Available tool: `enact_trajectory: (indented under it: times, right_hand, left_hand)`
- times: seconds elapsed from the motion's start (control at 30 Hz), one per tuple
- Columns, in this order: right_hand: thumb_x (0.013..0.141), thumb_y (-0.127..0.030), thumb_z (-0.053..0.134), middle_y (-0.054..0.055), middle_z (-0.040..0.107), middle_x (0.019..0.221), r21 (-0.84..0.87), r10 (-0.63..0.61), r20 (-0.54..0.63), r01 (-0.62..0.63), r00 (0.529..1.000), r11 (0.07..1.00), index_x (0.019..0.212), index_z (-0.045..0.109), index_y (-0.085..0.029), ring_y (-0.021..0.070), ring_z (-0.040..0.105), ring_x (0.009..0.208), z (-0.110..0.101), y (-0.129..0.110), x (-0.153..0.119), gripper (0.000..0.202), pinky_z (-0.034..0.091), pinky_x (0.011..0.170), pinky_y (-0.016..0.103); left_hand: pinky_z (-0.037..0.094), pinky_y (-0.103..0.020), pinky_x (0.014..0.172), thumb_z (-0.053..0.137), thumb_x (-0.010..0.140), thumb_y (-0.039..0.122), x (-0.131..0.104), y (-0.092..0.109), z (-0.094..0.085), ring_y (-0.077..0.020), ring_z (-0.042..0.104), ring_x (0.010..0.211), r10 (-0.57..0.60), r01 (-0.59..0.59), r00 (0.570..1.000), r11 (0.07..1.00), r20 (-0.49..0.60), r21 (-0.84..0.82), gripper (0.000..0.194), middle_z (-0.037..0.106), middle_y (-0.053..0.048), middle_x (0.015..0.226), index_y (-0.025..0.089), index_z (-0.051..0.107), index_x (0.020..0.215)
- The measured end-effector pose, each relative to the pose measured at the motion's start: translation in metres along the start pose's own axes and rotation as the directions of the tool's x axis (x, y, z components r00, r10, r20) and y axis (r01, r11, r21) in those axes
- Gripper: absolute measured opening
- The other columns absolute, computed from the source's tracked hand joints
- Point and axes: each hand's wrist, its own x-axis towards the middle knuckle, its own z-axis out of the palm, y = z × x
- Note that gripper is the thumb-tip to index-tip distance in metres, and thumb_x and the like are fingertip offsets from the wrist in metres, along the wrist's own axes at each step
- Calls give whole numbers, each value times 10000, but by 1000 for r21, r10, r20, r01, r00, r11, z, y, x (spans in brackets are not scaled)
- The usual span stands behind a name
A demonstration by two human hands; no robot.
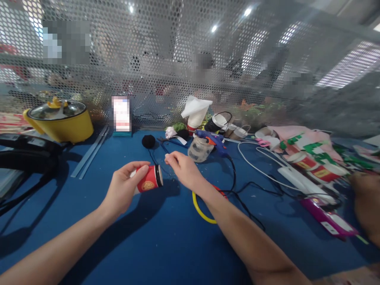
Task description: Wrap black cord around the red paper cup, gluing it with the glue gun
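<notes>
My left hand (pixel 123 186) is wrapped round a red paper cup (pixel 149 179), which lies on its side in the air with its mouth to the right. Black yarn circles the cup near its rim, and a strand runs back to a black yarn ball (pixel 148 141) on the blue table (pixel 166 245). Just right of the cup's mouth, my right hand (pixel 183 168) is closed, thumb and fingertips pinched together; what they hold is too small to make out. A blue glue gun (pixel 218 143) rests on a clear plastic container (pixel 200 149) beyond my right hand.
A yellow pot (pixel 69 122), clear strips (pixel 90 152) and a lit phone (pixel 122 114) are at the left and back. Cables, a yellow ring (pixel 200 209), a power strip (pixel 305 184) and a purple box (pixel 328 217) lie right. Another person's arm (pixel 366 198) is at the right edge.
</notes>
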Motion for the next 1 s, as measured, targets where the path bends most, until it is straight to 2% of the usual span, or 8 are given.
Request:
enact_trajectory:
  times: [0.07, 0.17, 0.23, 0.43, 0.63, 0.73, 0.83, 1.0]
  right_hand:
    - [839, -405, 331, 22, 555, 657, 131, 1, 93, -14, 996, 991, 652, 496, -173, 129, 517, 638, -6, -8, -5, 340, 380, 613, 258]
    - [823, -463, 339, 6, 534, 636, 271, 15, 289, -97, 957, 958, 652, 482, -174, 114, 510, 607, -8, -16, -13, 365, 382, 554, 235]
    - [811, -482, 356, -10, 503, 611, 299, 15, 326, -119, 945, 947, 650, 466, -176, 106, 481, 580, -4, -17, -17, 363, 372, 537, 232]
    - [802, -393, 424, -38, 439, 570, 280, 17, 245, -88, 969, 956, 647, 444, -180, 92, 414, 531, 7, -13, -23, 263, 344, 521, 230]
    - [785, -272, 455, -20, 492, 644, 353, -3, 314, -114, 949, 929, 705, 455, -175, 99, 466, 588, -1, -13, -30, 126, 386, 577, 246]
    - [773, -227, 470, -4, 530, 719, 376, -22, 317, -104, 948, 921, 761, 492, -173, 106, 496, 659, -6, -13, -36, 59, 399, 619, 247]
    - [776, -298, 482, 3, 551, 744, 319, -1, 278, -91, 961, 943, 795, 508, -182, 109, 495, 644, -5, -14, -43, 120, 403, 616, 255]
    - [741, -323, 541, -10, 527, 694, 209, -38, 171, 1, 985, 978, 706, 483, -189, 114, 467, 623, 4, -15, -49, 150, 388, 603, 251]
  left_hand:
    - [415, -160, 403, 686, 594, 360, 1, 1, 0, -80, 532, 463, -23, 23, 1000, 1000, -8, -9, 333, 624, -10, 625, 116, 613, 809]
    - [428, -170, 430, 676, 608, 363, 0, -1, -1, -90, 547, 493, 26, -26, 1000, 998, 6, 58, 324, 634, -20, 653, 118, 621, 813]
    - [446, -181, 473, 663, 625, 365, -1, -2, -1, -102, 563, 536, 74, -76, 997, 992, 25, 101, 316, 641, -27, 679, 121, 625, 823]
    - [460, -188, 535, 663, 628, 354, -2, -4, 0, -108, 568, 584, 109, -114, 993, 982, 42, 151, 319, 644, -34, 705, 113, 622, 833]
    - [458, -186, 543, 669, 625, 345, -1, -6, -1, -100, 568, 584, 75, -82, 995, 990, 60, 119, 312, 644, -22, 709, 125, 620, 841]
    - [446, -171, 508, 681, 615, 339, 0, -6, 0, -86, 560, 550, 34, -37, 998, 998, 53, 55, 311, 639, -12, 686, 121, 617, 828]
    - [427, -158, 452, 680, 621, 337, 1, -4, 0, -74, 548, 492, -54, 56, 997, 998, 63, -20, 307, 634, -3, 638, 119, 604, 823]
    - [406, -155, 402, 685, 615, 330, 0, -2, 2, -72, 539, 440, -154, 159, 985, 985, 82, -67, 301, 633, -1, 598, 124, 596, 816]
